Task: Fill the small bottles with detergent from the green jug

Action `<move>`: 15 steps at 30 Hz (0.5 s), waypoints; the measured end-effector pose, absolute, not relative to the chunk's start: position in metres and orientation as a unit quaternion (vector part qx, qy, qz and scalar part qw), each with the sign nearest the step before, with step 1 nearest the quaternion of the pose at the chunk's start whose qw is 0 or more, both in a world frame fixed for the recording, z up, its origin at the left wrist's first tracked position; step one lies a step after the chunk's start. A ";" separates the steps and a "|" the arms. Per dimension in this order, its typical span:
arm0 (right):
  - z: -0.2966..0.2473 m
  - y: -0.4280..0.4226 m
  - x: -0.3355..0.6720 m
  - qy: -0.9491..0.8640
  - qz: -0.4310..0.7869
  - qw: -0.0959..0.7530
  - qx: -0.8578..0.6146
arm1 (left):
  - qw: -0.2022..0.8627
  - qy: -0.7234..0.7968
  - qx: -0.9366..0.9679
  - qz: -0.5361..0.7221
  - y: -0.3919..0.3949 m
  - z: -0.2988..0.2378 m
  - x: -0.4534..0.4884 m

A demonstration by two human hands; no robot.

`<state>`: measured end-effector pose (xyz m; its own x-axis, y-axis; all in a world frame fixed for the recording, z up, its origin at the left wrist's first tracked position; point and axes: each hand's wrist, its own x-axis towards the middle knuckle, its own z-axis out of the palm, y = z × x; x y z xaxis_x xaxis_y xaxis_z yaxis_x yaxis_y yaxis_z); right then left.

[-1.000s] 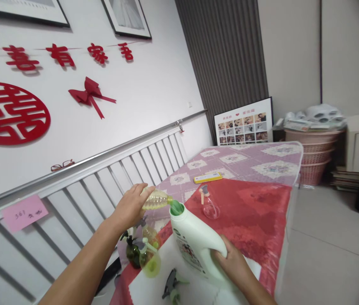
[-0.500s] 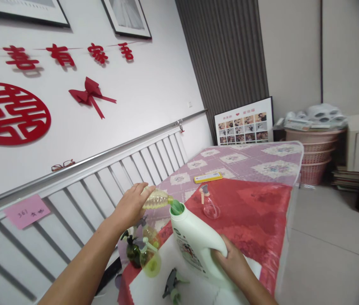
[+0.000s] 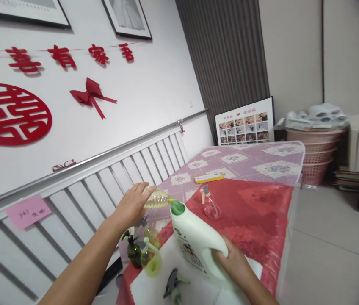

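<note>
- Jug (image 3: pixel 197 245), uncapped, is gripped at its handle by the right hand (image 3: pixel 233 260), above the white sheet (image 3: pixel 147 290).
- Ribbed bottle (image 3: pixel 158 198) is clasped by the left hand (image 3: pixel 131 204), at the jug's spout (image 3: pixel 177 207); pouring seems under way, its level obscured.
- Sprayer head (image 3: pixel 172 282) is left unattached.

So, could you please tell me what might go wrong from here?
The ribbed, clear yellow bottle lies nearly level, its neck at the green plastic spout of the tilted, pale green plastic jug; if the left grip or right grip slips, any liquid passing there could spill.

The left forearm is close to the dark green pump bottle, so lowering it might knock that over.
</note>
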<state>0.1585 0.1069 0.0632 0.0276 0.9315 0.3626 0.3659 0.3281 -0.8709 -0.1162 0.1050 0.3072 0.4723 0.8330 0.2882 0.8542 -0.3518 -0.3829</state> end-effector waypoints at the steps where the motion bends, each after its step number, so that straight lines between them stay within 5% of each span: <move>1: 0.064 0.107 0.159 -0.638 0.279 0.508 -0.506 | 0.247 -0.513 -0.822 -0.022 0.105 0.307 -0.116; 15: 0.066 0.105 0.159 -0.636 0.295 0.500 -0.508 | 0.252 -0.511 -0.821 -0.021 0.106 0.308 -0.116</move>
<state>0.1590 0.1046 0.0659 0.0172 0.9415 0.3366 0.3511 0.3095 -0.8837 -0.1161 0.1065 0.3076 0.4761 0.8294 0.2924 0.8505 -0.3497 -0.3930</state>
